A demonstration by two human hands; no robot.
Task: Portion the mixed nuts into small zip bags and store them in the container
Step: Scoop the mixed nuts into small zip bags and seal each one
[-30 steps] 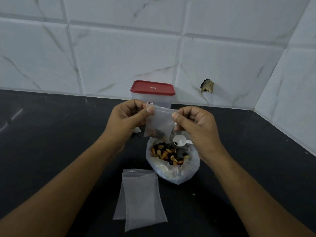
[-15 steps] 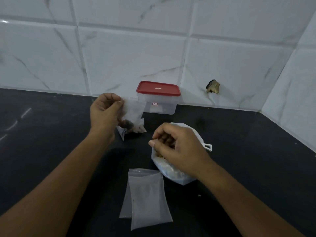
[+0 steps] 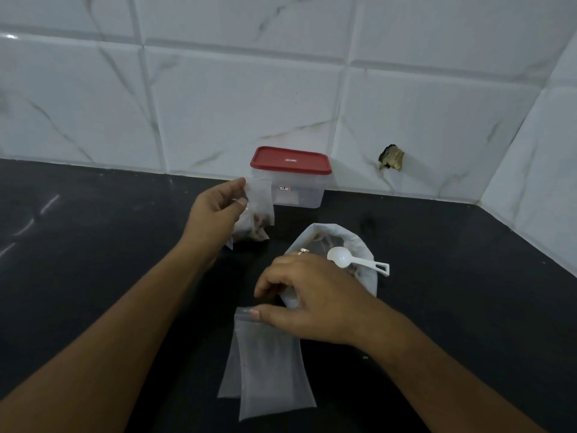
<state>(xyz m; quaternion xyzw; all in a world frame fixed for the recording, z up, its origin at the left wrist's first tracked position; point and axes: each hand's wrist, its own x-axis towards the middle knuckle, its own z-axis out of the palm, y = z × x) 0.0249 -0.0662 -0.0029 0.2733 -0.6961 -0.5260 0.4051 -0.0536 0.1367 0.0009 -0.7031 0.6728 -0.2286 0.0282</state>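
Observation:
My left hand point(image 3: 215, 214) pinches a small zip bag with nuts point(image 3: 260, 203) by its top, left of the clear container with a red lid point(image 3: 290, 160). Just below it another filled small bag point(image 3: 249, 235) lies on the counter. My right hand point(image 3: 312, 304) hovers over the stack of empty zip bags point(image 3: 271, 373); its thumb lies on the top bag's zip edge and its index finger is raised above it. Behind my right hand stands the big open bag of mixed nuts point(image 3: 359, 245). A white scoop point(image 3: 356, 260) rests across its mouth.
The black counter point(image 3: 93, 260) runs back to a white tiled wall, which turns a corner at the right. A broken hole in the tile point(image 3: 392, 157) shows right of the container.
Both hands held the small bag, with the scoop in the right. The left carried it to the left; the right dropped the scoop on the nut bag and moved onto the empty bags.

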